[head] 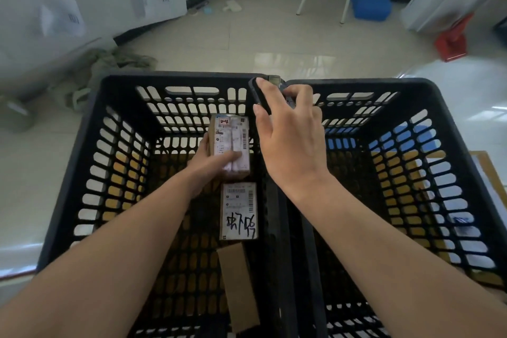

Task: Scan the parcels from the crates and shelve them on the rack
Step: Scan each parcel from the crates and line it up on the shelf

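1. Looking down from the head view: two black slotted crates side by side, left crate point(90, 173) and right crate point(444, 173).
2. Left hand point(208, 164), grip curled round a labelled parcel point(231, 143), held up inside the left crate.
3. Right hand point(290, 132), grip wrapped on a dark scanner point(267, 90) above the shared crate rims.
4. Second labelled parcel point(238, 210) and a plain brown box point(238, 285) lie on the left crate floor.

Two bare forearms reaching in from the bottom edge, no sleeves in view, left hand point(212, 163) and right hand point(290, 134) both bare, no gloves, no rings, no watch or wristband, short plain fingernails, knuckles and wrist tendons showing
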### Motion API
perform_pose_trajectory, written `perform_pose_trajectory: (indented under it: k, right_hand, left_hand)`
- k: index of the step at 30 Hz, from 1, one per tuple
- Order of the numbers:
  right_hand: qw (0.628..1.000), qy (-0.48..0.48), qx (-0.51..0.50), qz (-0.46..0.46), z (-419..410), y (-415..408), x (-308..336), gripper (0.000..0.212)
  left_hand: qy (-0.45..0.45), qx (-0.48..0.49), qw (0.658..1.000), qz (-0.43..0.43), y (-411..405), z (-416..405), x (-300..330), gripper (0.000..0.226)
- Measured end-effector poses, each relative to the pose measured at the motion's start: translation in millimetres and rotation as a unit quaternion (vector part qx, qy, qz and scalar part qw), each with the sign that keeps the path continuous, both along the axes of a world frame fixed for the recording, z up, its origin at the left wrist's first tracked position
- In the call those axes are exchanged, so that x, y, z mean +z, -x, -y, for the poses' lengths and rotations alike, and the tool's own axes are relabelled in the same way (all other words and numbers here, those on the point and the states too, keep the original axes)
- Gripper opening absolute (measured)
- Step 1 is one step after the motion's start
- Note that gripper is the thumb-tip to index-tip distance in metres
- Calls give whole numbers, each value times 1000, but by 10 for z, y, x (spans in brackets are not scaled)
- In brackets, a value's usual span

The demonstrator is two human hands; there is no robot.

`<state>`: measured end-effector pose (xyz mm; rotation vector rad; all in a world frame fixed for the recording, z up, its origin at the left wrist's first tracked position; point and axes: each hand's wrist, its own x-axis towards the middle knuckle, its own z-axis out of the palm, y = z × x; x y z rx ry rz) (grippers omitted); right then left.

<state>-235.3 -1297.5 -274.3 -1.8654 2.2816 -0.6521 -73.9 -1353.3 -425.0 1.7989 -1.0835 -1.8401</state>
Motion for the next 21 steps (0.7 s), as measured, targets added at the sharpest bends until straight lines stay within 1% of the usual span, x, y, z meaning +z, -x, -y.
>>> perform_pose_trajectory:
  k: [4,5,7,9,11,13,15,18,21]
  right_hand:
    - [1000,-5,12,19,-87,-81,68,50]
    - [1000,-6,17,23,-113,-96,92,50]
    - [998,-11,26,48,-165,-121,142,49]
    - [995,-19,29,97,-209,-146,191,48]
    - [989,-27,36,142,-289,-179,252,47]
    - [983,-42,51,171,-376,-194,305,47]
    - [977,-60,72,190,-489,-182,373,46]
    - [972,-78,110,190,-677,-142,503,44]
    - [971,-93,143,168,-850,-101,644,44]
  left_hand:
    - [12,31,999,-21,-96,-30,199,69]
    - [11,28,999,-24,-132,-50,255,62]
    - [11,23,999,-24,-210,-113,370,56]
    - [24,30,999,-34,-265,-195,497,49]
    - [51,26,997,-59,-330,-285,612,55]
    - [84,12,994,-73,-396,-367,758,69]
    - [97,9,992,-80,-472,-462,935,82]
    - [126,1,989,-80,-592,-611,1203,101]
    - [161,-1,985,-56,-662,-771,1518,106]
